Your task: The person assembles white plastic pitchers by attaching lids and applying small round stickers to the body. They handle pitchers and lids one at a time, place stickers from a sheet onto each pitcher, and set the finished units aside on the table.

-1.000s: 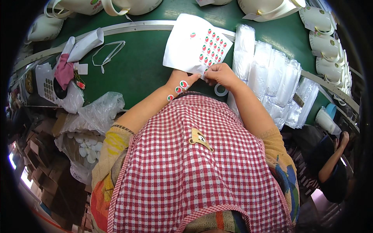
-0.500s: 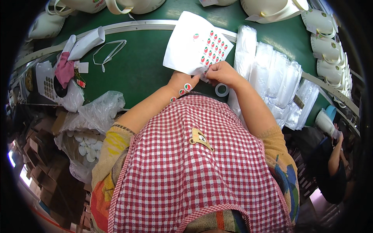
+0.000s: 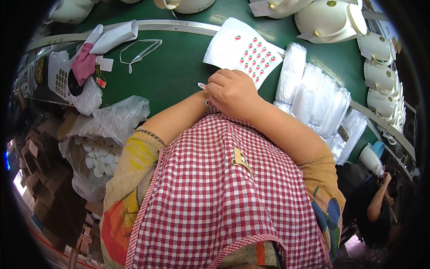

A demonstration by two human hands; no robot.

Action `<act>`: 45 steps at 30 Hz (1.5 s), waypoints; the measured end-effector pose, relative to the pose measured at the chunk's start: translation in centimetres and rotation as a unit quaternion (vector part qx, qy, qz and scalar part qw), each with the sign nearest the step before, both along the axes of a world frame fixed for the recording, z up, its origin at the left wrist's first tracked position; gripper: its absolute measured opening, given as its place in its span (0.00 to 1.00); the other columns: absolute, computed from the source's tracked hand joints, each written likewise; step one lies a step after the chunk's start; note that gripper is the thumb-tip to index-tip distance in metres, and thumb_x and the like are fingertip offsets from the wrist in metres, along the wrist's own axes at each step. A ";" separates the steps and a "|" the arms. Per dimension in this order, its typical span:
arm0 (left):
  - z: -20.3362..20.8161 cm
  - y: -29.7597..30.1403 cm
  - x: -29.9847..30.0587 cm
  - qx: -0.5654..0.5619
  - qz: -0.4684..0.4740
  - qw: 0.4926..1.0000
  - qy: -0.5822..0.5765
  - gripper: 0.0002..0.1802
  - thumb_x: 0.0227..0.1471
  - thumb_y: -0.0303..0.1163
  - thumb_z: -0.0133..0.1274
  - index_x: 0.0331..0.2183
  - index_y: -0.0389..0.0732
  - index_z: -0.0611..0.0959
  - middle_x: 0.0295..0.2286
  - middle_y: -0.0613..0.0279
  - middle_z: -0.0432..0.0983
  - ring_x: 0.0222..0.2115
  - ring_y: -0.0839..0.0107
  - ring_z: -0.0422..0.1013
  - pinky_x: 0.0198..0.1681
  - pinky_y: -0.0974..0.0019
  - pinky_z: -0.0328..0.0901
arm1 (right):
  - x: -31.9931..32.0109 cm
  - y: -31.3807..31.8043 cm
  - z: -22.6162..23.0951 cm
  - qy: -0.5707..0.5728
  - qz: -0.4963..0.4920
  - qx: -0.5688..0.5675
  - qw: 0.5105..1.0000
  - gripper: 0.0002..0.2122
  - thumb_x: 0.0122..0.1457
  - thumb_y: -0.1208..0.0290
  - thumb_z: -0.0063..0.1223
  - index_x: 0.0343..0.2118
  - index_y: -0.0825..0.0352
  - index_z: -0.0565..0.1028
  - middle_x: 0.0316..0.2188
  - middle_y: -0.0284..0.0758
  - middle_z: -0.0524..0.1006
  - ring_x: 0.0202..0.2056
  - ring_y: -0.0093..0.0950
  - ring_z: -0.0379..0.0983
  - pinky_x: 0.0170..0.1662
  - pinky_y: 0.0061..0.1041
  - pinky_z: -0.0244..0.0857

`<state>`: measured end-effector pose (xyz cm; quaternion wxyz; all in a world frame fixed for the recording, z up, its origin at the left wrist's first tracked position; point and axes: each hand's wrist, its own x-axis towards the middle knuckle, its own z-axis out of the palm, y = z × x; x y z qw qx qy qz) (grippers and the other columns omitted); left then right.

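A white sticker sheet (image 3: 224, 49) with rows of round red-and-green stickers tilts up over the green table (image 3: 179, 58). Its lower edge runs behind my right hand (image 3: 235, 92), where my left hand sits, fingers hidden from view. The sheet stays raised at that spot, as if held by the left hand. My right hand crosses over my left wrist, fingers curled and closed. At its fingertips a round sticker (image 3: 202, 85) sticks out past the edge of my left wrist. Another round sticker (image 3: 208, 102) shows on that wrist, partly covered.
Clear plastic sleeves (image 3: 309, 94) lie stacked to the right. Cream ceramic pots (image 3: 333, 22) line the far and right sides. At left are a pink cloth (image 3: 83, 65), a white strap (image 3: 139, 53) and a bag of white discs (image 3: 101, 154). A co-worker's arm (image 3: 378, 197) shows at right.
My right hand has left the sheet's lower edge and come leftward over my left wrist, covering my left hand. The view has shifted, and the tape roll is hidden now.
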<state>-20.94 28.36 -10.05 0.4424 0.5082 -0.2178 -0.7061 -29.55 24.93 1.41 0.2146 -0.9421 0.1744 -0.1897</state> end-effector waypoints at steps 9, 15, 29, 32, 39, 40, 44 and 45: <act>0.4 0.6 0.2 -0.169 -0.019 0.968 -0.186 0.17 0.42 0.24 0.57 0.38 0.30 0.79 0.31 0.56 0.77 0.28 0.70 0.73 0.30 0.70 0.67 | 0.7 -2.4 -0.3 0.066 0.170 0.122 0.976 0.05 0.46 0.73 0.55 0.28 0.65 0.78 0.32 0.32 0.77 0.35 0.31 0.72 0.40 0.31 0.65; 0.7 0.4 0.7 0.071 -0.006 0.996 -0.061 0.18 0.50 0.31 0.55 0.42 0.30 0.76 0.34 0.54 0.78 0.31 0.66 0.75 0.33 0.69 0.71 | -6.6 -3.6 -1.3 -0.029 -0.280 0.269 0.921 0.07 0.52 0.70 0.53 0.30 0.66 0.79 0.29 0.39 0.78 0.31 0.35 0.75 0.35 0.30 0.67; 2.1 1.0 -1.8 0.139 0.045 0.985 0.097 0.19 0.50 0.25 0.56 0.45 0.32 0.74 0.39 0.54 0.76 0.38 0.65 0.74 0.43 0.64 0.72 | -9.1 2.2 -6.1 0.055 -0.400 0.354 0.843 0.13 0.48 0.60 0.61 0.30 0.66 0.78 0.29 0.37 0.78 0.28 0.32 0.76 0.33 0.28 0.69; 1.5 1.1 -1.6 0.148 0.026 0.985 0.082 0.18 0.49 0.26 0.57 0.44 0.32 0.76 0.38 0.55 0.76 0.38 0.66 0.73 0.43 0.65 0.72 | -9.1 2.3 -6.7 0.038 -0.404 0.385 0.829 0.13 0.48 0.61 0.61 0.29 0.66 0.78 0.28 0.37 0.78 0.28 0.30 0.75 0.32 0.27 0.68; 1.9 1.2 -1.5 0.140 0.034 0.987 0.072 0.18 0.48 0.26 0.58 0.43 0.33 0.76 0.37 0.56 0.76 0.36 0.68 0.74 0.40 0.68 0.72 | -9.5 2.3 -9.1 -0.021 -0.400 0.479 0.781 0.11 0.49 0.65 0.59 0.30 0.68 0.78 0.23 0.36 0.78 0.25 0.25 0.74 0.30 0.24 0.67; 1.7 1.3 -1.4 0.145 0.035 0.986 0.071 0.18 0.48 0.26 0.58 0.43 0.33 0.76 0.37 0.56 0.76 0.35 0.68 0.74 0.39 0.68 0.72 | -9.5 2.3 -9.1 -0.028 -0.400 0.481 0.779 0.10 0.49 0.66 0.58 0.29 0.68 0.79 0.23 0.36 0.78 0.25 0.25 0.74 0.30 0.24 0.66; 1.4 1.6 -1.3 0.141 0.047 0.986 0.069 0.18 0.48 0.25 0.58 0.43 0.33 0.76 0.37 0.57 0.76 0.34 0.69 0.74 0.37 0.70 0.72 | -9.6 2.3 -8.9 -0.052 -0.395 0.505 0.766 0.09 0.50 0.67 0.57 0.29 0.68 0.79 0.21 0.34 0.77 0.22 0.22 0.72 0.28 0.22 0.65; 1.4 1.7 -1.3 0.141 0.051 0.986 0.068 0.18 0.48 0.25 0.58 0.43 0.33 0.76 0.37 0.57 0.76 0.34 0.69 0.74 0.37 0.70 0.72 | -9.6 2.3 -9.0 -0.046 -0.395 0.496 0.772 0.08 0.50 0.68 0.56 0.29 0.68 0.79 0.20 0.33 0.77 0.22 0.21 0.72 0.27 0.22 0.64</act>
